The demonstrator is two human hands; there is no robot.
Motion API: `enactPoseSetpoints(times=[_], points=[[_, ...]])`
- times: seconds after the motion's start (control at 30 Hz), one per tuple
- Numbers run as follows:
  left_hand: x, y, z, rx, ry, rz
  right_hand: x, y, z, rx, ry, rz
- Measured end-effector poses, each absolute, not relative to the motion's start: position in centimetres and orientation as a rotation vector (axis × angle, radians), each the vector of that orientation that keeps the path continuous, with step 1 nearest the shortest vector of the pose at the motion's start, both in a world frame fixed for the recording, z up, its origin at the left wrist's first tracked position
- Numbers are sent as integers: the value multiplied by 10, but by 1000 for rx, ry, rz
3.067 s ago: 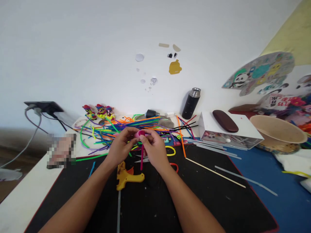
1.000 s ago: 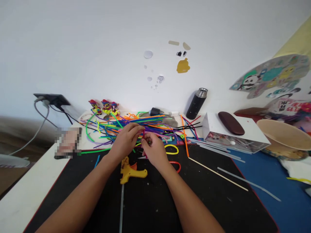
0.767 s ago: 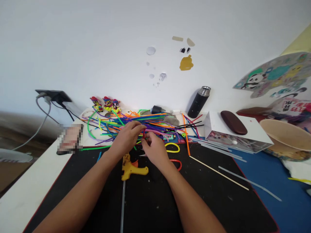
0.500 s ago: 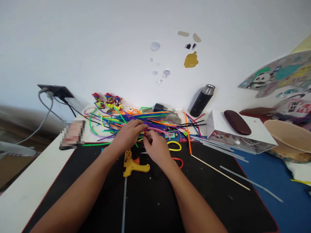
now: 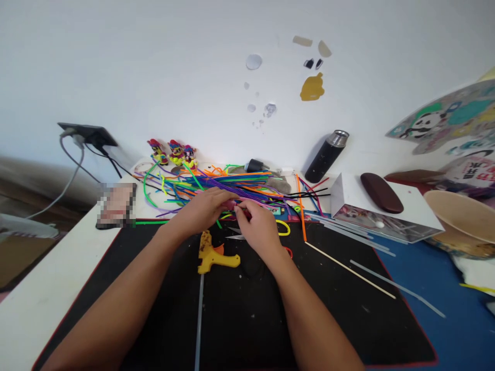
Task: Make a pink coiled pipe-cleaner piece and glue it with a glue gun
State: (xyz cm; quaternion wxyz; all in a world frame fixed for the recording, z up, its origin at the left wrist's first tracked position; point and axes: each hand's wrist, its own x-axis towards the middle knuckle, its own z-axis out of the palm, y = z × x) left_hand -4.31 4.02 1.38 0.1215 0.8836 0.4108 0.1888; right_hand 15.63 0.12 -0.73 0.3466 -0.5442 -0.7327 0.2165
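The left hand point(image 5: 207, 208) and right hand point(image 5: 258, 224) meet over the back of the black mat point(image 5: 240, 319), their fingertips pinching a small pink piece point(image 5: 229, 204) between them. Just behind lies a heap of coloured pipe cleaners point(image 5: 235, 180), crowding the space up to the fingers. Scissors point(image 5: 236, 237) lie under the right hand, and a yellow glue gun point(image 5: 211, 259) sits near, between the forearms. Farther right are a wooden stick point(image 5: 350, 270), clear glue sticks point(image 5: 358, 235), a white box point(image 5: 415, 206) with a brown case point(image 5: 381, 192) on top, and a bowl point(image 5: 460, 219); a black flask point(image 5: 325, 157) and three small figures point(image 5: 176, 153) stand by the wall. The fingers cover most of the pink piece, so its shape is hard to make out, as is the exact contact of each fingertip. The right hand and wrist hide the middle of the scissors and most of their red loop. The glue gun's stick runs off the bottom edge, both forearms are cut off there, and a flat object point(image 5: 116, 206) at left is pixelated.
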Motion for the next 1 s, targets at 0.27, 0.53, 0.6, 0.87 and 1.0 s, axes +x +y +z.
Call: enactPoseSetpoints(times=[0.27, 0.53, 0.6, 0.87, 1.0], points=[[-48, 35, 28, 2270, 1108, 525, 165, 5, -4, -1349, -1787, 659], [-53, 36, 32, 1991, 940, 619, 166, 9, -10, -1211, -1570, 907], [-54, 36, 32, 1972, 939, 648, 165, 9, -13, -1206, -1521, 975], [-56, 39, 28, 1933, 924, 676, 166, 11, -14, -1158, -1405, 1159], [-56, 39, 27, 1908, 935, 695, 165, 11, -12, -1132, -1358, 1196]])
